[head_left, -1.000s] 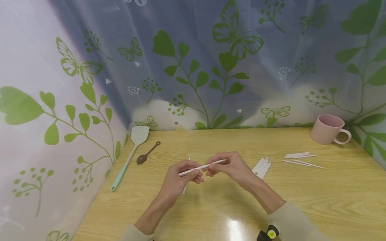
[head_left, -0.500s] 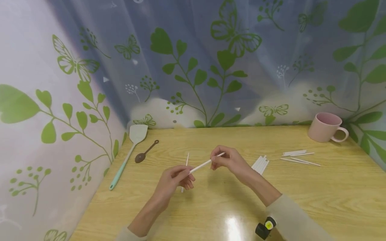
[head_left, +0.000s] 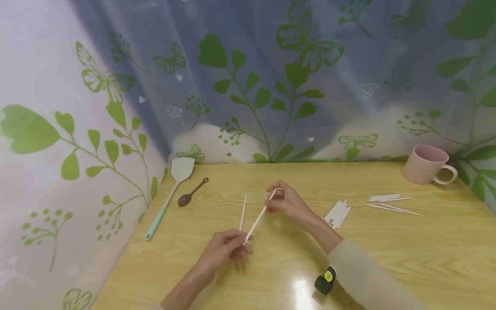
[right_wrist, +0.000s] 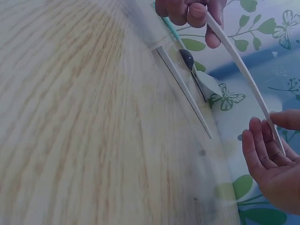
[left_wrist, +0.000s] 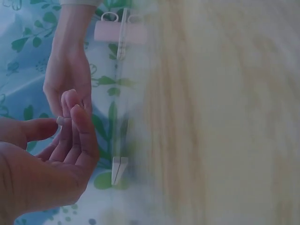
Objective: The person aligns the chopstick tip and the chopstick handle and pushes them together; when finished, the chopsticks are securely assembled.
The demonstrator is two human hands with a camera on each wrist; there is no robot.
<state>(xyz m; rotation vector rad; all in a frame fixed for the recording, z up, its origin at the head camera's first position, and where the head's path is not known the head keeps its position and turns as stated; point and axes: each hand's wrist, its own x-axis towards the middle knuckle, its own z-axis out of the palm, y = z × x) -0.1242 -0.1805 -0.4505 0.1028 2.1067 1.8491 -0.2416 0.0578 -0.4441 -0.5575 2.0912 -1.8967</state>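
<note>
Both hands hold one thin white stick (head_left: 260,217) at a slant over the table. Its lower end is pinched between thumb and fingers of the left hand (head_left: 226,251). Near the upper end, the right hand (head_left: 288,203) grips it with thumb and fingertips. In the right wrist view the stick (right_wrist: 243,70) spans between the two hands. The left wrist view shows only the stick's end (left_wrist: 60,120) at the left thumb tip. A second white stick (head_left: 243,211) lies on the table just beyond the left hand, which hides its near end.
Right of the hands lies a bundle of white sticks (head_left: 338,214), with several looser sticks (head_left: 391,204) farther right. A pink mug (head_left: 426,165) stands at the back right. A spatula (head_left: 170,198) and a brown spoon (head_left: 186,199) lie at the left. Patterned curtain (head_left: 248,86) borders the table.
The held stick has swung from nearly level to steep. My left hand has moved down toward the near side, my right hand up. The stick lying on the table is now more exposed.
</note>
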